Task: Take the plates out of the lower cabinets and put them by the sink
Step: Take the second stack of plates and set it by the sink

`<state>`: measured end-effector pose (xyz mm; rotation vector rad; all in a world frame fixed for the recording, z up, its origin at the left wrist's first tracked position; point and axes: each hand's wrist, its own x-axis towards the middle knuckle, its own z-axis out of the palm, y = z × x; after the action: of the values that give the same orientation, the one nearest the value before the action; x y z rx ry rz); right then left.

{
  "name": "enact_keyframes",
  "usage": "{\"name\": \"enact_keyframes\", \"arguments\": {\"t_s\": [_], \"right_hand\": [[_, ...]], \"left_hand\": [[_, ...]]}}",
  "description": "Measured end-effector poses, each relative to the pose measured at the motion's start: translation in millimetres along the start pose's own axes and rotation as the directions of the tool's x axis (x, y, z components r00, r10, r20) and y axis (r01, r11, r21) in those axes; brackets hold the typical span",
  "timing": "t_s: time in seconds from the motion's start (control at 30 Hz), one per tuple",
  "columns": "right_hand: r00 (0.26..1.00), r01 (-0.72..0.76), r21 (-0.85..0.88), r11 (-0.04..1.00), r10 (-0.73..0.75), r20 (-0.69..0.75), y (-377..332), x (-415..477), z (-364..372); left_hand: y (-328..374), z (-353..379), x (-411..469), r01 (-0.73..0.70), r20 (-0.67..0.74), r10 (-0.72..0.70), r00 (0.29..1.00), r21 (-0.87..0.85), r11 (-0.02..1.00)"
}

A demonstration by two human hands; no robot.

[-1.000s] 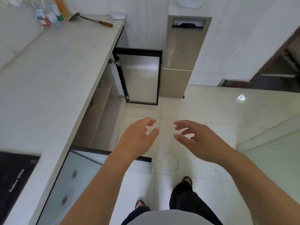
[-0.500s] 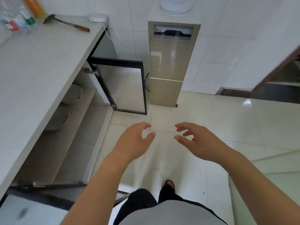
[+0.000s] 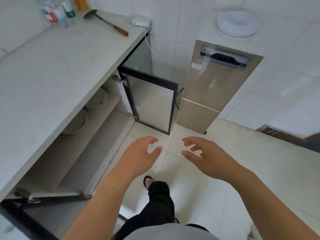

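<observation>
At the far left the countertop (image 3: 52, 66) runs away from the camera, with bottles (image 3: 57, 13) at its back end and a long-handled ladle (image 3: 105, 22) lying near a small white box (image 3: 141, 21). Under its edge the lower cabinet (image 3: 97, 149) stands open. On its upper shelf (image 3: 57, 153) sit the nearer plate (image 3: 76, 122) and the farther plate (image 3: 97, 98), side by side and half hidden by the overhang; whether they touch I cannot tell. They look shallow, pale and smooth. I judge them stiff, fairly light, slick to the fingers, and apt to chip if knocked against the shelf front. The best hold seems to be the exposed front rim, thumb on top and fingers beneath, sliding each out level before lifting. Just right of them the cabinet door (image 3: 152, 104) hangs wide open. In the middle, over the floor tiles, the left hand (image 3: 140, 153) is empty, fingers loosely curved and thumb apart. The right hand (image 3: 206, 156) is likewise spread and holds nothing. Both hover well apart from the plates. Farther right a beige water dispenser (image 3: 216, 87) stands against the tiled wall. No sink is in view
</observation>
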<state>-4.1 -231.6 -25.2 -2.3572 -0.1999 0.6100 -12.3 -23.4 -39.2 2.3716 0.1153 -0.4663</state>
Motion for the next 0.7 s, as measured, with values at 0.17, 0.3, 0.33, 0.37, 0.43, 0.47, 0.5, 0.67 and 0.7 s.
{"name": "enact_keyframes", "arguments": {"t_s": [0.17, 0.3, 0.33, 0.37, 0.43, 0.47, 0.5, 0.67, 0.7], "right_hand": [[0.999, 0.032, -0.059, 0.998, -0.030, 0.038, -22, 84, -26], [0.995, 0.085, -0.077, 0.993, -0.080, 0.066, -51, 153, -39], [0.992, 0.102, -0.074, 0.992, -0.096, 0.077, -57, 171, -41], [0.989, 0.120, -0.067, 0.991, -0.114, 0.090, -63, 187, -41], [0.979, 0.173, -0.065, 0.983, -0.164, 0.124, -71, 217, -41], [0.971, 0.200, -0.074, 0.977, -0.188, 0.148, -76, 231, -40], [0.963, 0.223, -0.081, 0.971, -0.207, 0.175, -81, 244, -39], [0.884, 0.369, -0.111, 0.923, -0.311, 0.348, -114, 319, -28], [0.854, 0.411, -0.115, 0.904, -0.338, 0.395, -121, 333, -26]], "left_hand": [[0, -37, 68, 0.011, -0.028, -0.012, 1.000, -0.024, 1.000], [-12, -72, 120, 0.022, -0.028, -0.021, 0.999, 0.020, 1.000], [-17, -80, 133, 0.037, -0.038, -0.035, 0.999, 0.033, 0.999], [-22, -86, 144, 0.061, -0.045, -0.059, 0.997, 0.036, 0.998], [-30, -97, 159, 0.114, -0.066, -0.112, 0.992, 0.021, 0.993], [-34, -101, 165, 0.140, -0.074, -0.139, 0.988, 0.010, 0.990], [-38, -105, 169, 0.166, -0.083, -0.165, 0.983, -0.003, 0.986], [-64, -127, 186, 0.346, -0.180, -0.361, 0.915, -0.108, 0.932], [-67, -130, 187, 0.389, -0.198, -0.409, 0.891, -0.137, 0.911]]}}
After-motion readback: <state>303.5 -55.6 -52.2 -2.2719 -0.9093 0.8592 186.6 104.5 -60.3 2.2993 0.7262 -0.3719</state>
